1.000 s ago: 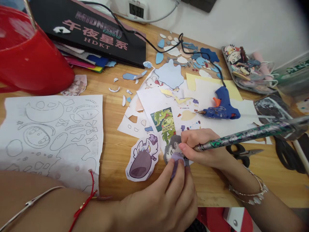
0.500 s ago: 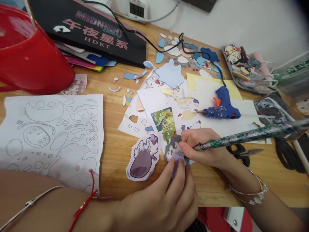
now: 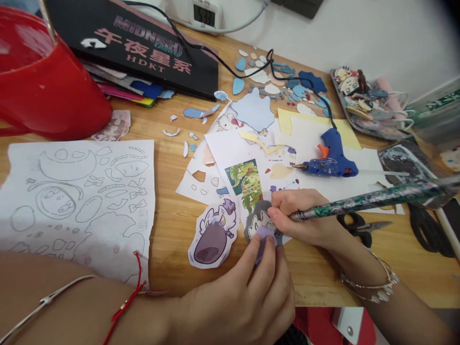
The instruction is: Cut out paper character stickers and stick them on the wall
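My left hand [image 3: 247,292] pinches a small purple foam piece [image 3: 263,235] and holds it against a grey foam character cut-out [image 3: 258,219] on the wooden table [image 3: 172,230]. My right hand [image 3: 305,218] grips a long green patterned pen [image 3: 366,201], with its tip down at the purple piece. A paper cut-out of a purple-and-white cartoon figure [image 3: 212,235] lies just left of both hands.
A sheet of pencil outlines [image 3: 79,201] lies at left, a red bucket [image 3: 46,81] behind it. A blue glue gun [image 3: 328,155] rests on white papers, with scissors [image 3: 359,225], foam scraps [image 3: 276,81], a black folder [image 3: 143,48] and a tray of figures [image 3: 362,100].
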Motion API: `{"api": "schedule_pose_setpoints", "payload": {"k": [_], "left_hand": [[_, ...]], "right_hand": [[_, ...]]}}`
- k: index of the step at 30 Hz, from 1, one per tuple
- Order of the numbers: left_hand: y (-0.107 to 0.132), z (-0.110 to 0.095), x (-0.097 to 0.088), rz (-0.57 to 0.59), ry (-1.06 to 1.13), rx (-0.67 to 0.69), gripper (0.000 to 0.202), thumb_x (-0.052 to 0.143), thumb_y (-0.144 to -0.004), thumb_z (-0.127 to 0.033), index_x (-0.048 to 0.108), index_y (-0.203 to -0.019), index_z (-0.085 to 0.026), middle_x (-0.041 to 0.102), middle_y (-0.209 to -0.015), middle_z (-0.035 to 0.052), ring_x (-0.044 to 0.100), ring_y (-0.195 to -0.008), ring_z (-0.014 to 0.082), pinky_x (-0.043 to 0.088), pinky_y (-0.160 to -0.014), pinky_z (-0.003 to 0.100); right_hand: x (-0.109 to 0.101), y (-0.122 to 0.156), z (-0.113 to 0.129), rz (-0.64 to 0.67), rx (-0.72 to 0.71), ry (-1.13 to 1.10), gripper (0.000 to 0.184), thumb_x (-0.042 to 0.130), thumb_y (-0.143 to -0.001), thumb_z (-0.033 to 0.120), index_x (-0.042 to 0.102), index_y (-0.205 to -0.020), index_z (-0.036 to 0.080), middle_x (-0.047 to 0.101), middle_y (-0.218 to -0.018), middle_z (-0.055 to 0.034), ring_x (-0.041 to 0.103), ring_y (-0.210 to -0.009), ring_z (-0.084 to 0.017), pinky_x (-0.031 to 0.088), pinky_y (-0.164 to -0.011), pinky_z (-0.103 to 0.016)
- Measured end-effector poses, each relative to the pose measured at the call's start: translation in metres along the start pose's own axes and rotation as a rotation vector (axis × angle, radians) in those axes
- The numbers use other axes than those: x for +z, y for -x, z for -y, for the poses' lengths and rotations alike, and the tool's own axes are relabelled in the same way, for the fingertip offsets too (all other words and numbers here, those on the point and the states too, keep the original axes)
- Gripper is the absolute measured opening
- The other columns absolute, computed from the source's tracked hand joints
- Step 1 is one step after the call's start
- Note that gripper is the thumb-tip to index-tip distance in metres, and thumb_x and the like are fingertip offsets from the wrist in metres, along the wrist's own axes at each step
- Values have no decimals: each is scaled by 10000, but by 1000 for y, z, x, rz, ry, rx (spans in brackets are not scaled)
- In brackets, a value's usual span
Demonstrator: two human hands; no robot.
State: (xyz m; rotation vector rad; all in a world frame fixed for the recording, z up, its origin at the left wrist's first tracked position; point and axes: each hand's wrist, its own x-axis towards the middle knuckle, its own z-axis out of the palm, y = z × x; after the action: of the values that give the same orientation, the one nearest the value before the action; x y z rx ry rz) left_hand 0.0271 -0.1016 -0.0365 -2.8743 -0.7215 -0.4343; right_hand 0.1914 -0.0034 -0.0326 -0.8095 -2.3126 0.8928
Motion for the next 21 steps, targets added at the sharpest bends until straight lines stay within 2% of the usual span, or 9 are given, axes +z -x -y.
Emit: {"api": "schedule_pose_setpoints", "payload": {"k": [21], "left_hand": [[0,0,0,-12,-8,3,381,263,-903,-181,542,-1151,-102,563,-1176,149,521,-1080,336,435,-918,475]], "right_hand": [[0,3,-3,-31,31,-119,326,510,-768,22,283,-594,179,324,-564,68,295,-515,-47,247,-472,-189]]}}
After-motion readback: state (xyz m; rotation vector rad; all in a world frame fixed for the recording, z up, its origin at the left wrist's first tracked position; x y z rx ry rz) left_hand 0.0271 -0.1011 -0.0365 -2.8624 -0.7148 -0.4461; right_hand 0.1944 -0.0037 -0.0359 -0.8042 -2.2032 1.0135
